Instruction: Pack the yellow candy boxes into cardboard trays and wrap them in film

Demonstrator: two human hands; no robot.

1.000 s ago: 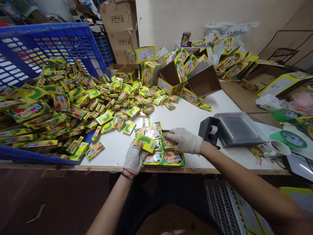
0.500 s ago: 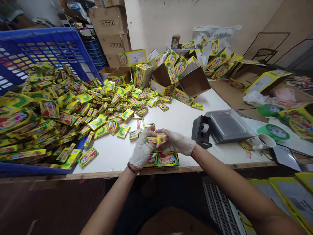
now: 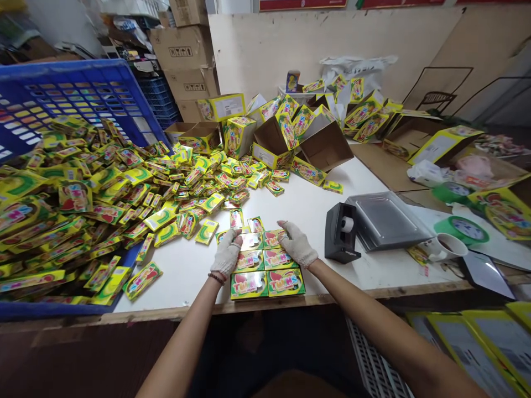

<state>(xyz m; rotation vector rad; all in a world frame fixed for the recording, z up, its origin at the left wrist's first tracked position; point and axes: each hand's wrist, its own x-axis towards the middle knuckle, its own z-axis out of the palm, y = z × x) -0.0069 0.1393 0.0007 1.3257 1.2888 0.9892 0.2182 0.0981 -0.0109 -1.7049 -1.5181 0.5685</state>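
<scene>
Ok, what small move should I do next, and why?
Probably slide the loose yellow pack above the rows into line using your right hand, because the packs below it already lie in two neat columns and this one sits close but out of line.

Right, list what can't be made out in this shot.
Head view only:
- Packets under the left hand and right hand: hidden by those hands.
- Print on the small packets in the heap: too small to read.
- Red signs: cut off by the top edge.
- Blue plastic crate: left end cut off by the left edge.
</scene>
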